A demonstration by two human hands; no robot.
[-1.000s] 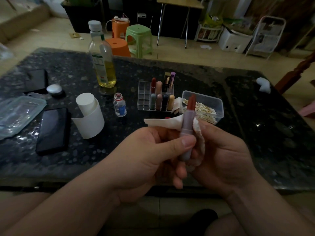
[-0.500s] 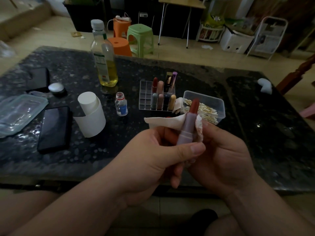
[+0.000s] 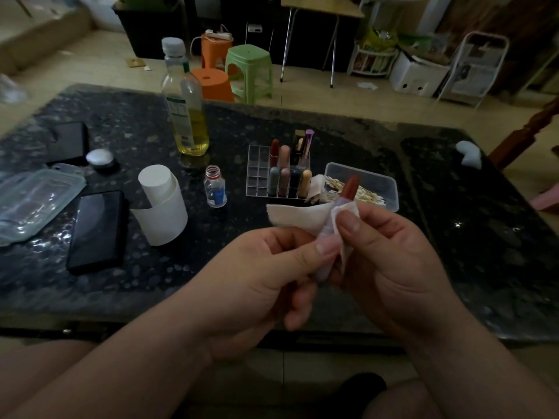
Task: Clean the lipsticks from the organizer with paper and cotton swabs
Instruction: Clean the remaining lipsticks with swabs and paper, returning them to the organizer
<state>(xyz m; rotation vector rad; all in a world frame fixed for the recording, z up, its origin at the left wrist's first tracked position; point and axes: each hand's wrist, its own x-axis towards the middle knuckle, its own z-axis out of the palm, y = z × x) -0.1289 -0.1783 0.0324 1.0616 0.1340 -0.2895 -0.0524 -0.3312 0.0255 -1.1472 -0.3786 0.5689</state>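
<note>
Wiping lipstick barrel: tube tipped further right than a second ago. Right hand thumb now pinches paper against tube just under red bullet. Left hand fingers curled, pinching tube base. Lipstick held above table edge, near organizer. Judgement: wipe mid-way; other lipsticks pending.

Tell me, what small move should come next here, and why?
Probably turn the lipstick a little with the left hand, so the paper pinched by the right hand wipes more of its tube. The paper sits against the upper tube, below the bare red tip.
</note>
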